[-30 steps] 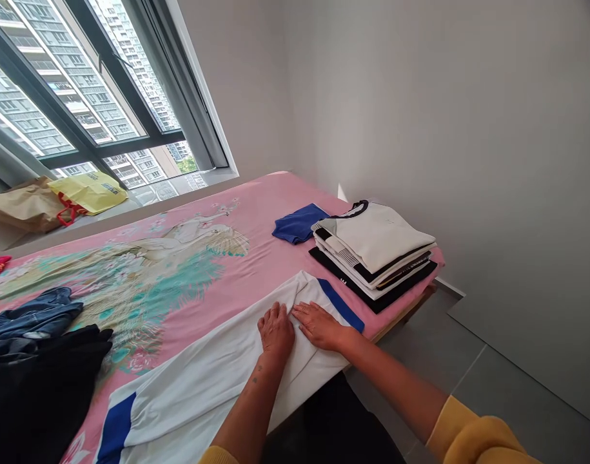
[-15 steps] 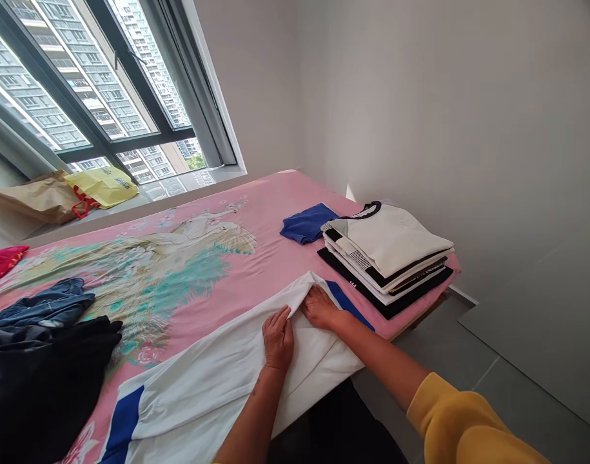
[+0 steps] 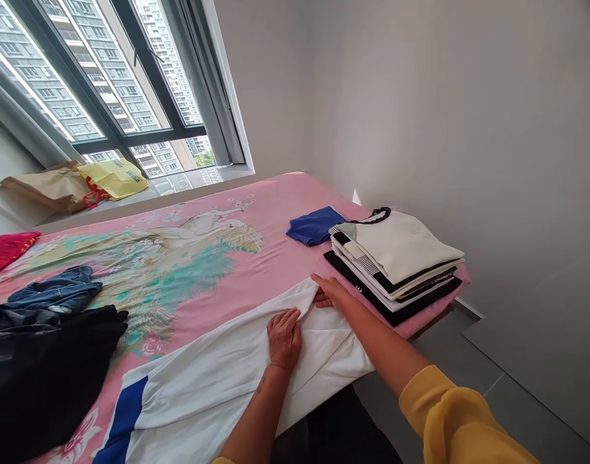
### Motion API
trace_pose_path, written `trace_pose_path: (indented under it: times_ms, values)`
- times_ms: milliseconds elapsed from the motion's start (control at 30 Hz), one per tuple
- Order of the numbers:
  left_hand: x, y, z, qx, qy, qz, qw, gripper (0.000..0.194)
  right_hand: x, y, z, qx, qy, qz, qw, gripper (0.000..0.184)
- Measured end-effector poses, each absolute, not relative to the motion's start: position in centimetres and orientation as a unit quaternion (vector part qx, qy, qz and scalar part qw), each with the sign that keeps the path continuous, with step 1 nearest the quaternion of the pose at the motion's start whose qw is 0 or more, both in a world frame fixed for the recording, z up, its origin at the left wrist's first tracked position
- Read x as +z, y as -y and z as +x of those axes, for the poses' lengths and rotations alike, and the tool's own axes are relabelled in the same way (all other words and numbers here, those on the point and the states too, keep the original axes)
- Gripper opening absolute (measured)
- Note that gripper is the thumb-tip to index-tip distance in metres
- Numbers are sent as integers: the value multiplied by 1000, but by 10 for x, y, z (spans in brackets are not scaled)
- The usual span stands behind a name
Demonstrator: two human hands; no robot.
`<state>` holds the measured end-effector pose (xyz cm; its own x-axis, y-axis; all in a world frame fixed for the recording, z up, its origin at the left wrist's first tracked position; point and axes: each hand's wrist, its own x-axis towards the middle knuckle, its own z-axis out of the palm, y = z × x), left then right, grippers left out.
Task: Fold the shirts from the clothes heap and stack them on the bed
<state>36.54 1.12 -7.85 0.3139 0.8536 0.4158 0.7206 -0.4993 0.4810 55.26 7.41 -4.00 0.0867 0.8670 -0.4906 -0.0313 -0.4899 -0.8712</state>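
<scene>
A long white garment with blue bands (image 3: 198, 370) lies along the near edge of the bed, its blue band at the lower left; I cannot tell its exact kind. My left hand (image 3: 284, 338) is closed over the folded layer, fingers bent together on the cloth. At the garment's far right corner, my right hand (image 3: 331, 293) has its fingers stretched out and apart. One fingertip touches the corner's edge, and the lower fingers are partly tucked by the flap.
A stack of folded shirts (image 3: 401, 251) stands on the bed's right corner, beside a folded blue cloth (image 3: 314, 225). Dark clothes (image 3: 48, 380) and jeans (image 3: 57, 290) lie at left on the pink sheet (image 3: 275, 258). Bags (image 3: 115, 178) sit on the windowsill.
My right hand has drawn out from under the fold and its fingers have straightened at the corner. The blue strip by that hand is now out of sight. My left hand stays on the cloth.
</scene>
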Motion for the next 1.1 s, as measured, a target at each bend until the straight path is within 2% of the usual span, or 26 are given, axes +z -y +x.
trace_pose_path:
  times_ms: [67, 200, 333, 567, 767, 833, 933, 1100]
  values:
    - [-79, -11, 365, 320, -487, 806, 101, 32, -40, -79, 551, 623, 298, -604, 399, 30]
    - [-79, -10, 365, 315, -489, 807, 101, 33, -44, -90, 548, 679, 249, -565, 397, 23]
    - [-78, -9, 365, 316, -487, 808, 97, 34, -51, -99, 546, 707, 223, -520, 425, 6]
    - [-73, -7, 367, 297, -498, 807, 113, 35, -58, -95, 544, 696, 190, -480, 500, 10]
    - [-75, -11, 363, 360, -520, 740, 230, 36, -52, -68, 550, 702, 194, -455, 513, 26]
    - [-72, -14, 361, 382, -528, 704, 282, 35, -53, -54, 552, 704, 247, -450, 491, 30]
    - [-62, -17, 358, 404, -534, 652, 355, 33, -57, -31, 550, 641, 448, -465, 415, 37]
    - [-45, -20, 355, 425, -529, 619, 397, 32, -55, -17, 521, 404, 763, -427, 269, 38]
